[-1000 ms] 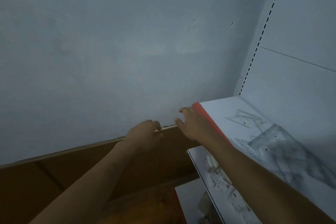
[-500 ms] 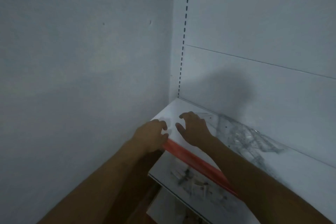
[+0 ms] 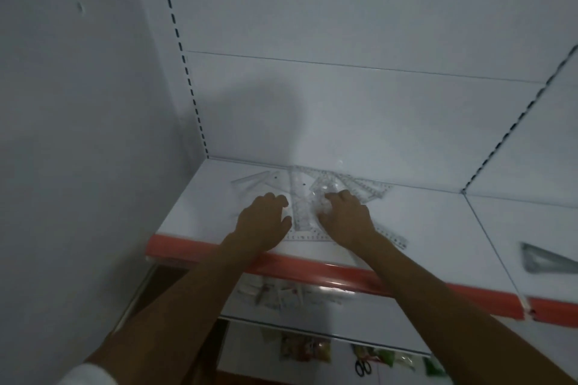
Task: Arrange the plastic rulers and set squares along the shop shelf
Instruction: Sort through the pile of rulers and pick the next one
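Half a second ago both hands hovered at the left corner of the shelf; now I see them further along it, down among the clear plastic pieces at the middle of the frame, and the view has swung to face the back panel squarely.

My left hand [image 3: 263,219] lies palm down on the white shelf [image 3: 200,212], fingers loosely bent with the tips at the shelf surface, thumb pointing right toward a clear ruler [image 3: 299,206] that runs front to back between the two hands. I cannot tell whether it actually grips anything; it looks to be only resting.

My right hand [image 3: 345,218] is just right of that ruler, fingers curled down onto the pile of clear set squares [image 3: 331,189], thumb touching the pile's lower edge. Whether it pinches a piece or merely presses on it I cannot tell.

More rulers fan out behind the hands toward the back panel, and one pokes out to the right beneath the right wrist. Their scale markings are too blurred to read.

At the right edge of the frame a grey set square [image 3: 545,259] lies alone on the next shelf section. A red strip [image 3: 312,270] edges the shelf front.
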Demonstrator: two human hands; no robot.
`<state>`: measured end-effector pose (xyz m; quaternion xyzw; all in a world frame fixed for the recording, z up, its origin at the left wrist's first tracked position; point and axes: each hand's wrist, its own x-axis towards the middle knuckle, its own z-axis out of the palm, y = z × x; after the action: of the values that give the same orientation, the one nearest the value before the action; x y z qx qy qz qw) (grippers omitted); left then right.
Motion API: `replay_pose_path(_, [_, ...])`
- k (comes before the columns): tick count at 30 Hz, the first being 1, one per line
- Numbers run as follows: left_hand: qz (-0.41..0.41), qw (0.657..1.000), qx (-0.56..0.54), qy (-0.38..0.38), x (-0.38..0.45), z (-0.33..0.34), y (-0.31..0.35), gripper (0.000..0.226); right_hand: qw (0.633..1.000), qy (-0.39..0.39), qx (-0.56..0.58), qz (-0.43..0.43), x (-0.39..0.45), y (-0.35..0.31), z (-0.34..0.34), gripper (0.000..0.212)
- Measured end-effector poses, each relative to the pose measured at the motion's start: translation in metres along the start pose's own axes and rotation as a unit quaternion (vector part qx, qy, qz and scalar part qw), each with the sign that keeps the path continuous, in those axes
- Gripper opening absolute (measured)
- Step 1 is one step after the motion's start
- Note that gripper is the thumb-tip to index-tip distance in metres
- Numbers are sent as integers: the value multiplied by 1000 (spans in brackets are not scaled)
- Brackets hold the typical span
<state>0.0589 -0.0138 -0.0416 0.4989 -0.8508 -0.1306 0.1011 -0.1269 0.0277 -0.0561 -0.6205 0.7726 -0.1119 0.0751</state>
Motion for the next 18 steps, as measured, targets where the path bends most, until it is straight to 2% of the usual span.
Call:
replay_pose_path(6, [-35,996,76,-12,15,26,-1,51,1000,19,-5,-23,1,14,12,42])
replay_pose_path(12, [-38,997,71,16,18,32,-1,35,996,83,12,-10,2,12,22,33])
replay_pose_path(15, [-45,994,94,38,17,36,1,29,986,159,47,-20,-4,5,38,26])
replay_pose_path(18, [-63,992,88,62,14,41,7,42,977,206,56,-9,-6,5,47,40])
